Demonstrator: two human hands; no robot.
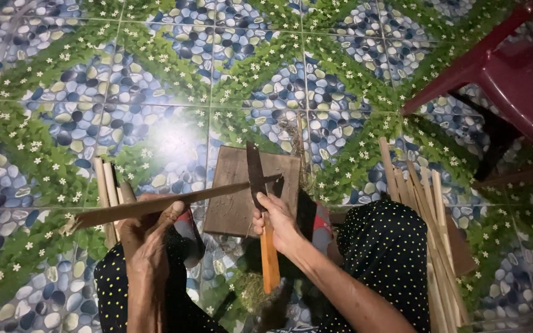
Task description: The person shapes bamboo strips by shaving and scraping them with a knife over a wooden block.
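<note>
Strip [174, 203]: gripped by left hand [146, 231], long axis leftward across board [232, 203]; right hand [276, 225] clenches knife [257, 185], blade crossing strip's right end

I see my right hand [277, 223] gripping a knife [258, 185], apparently against the bamboo strip [168, 203] held by my left hand [146, 231] over a wooden board [232, 203].

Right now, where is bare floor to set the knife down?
Bare patterned tile floor lies beyond the brown wooden board, and far left of the left hand. Crowded: pale split sticks at right beside the red plastic chair, more sticks by the left hand.
</note>
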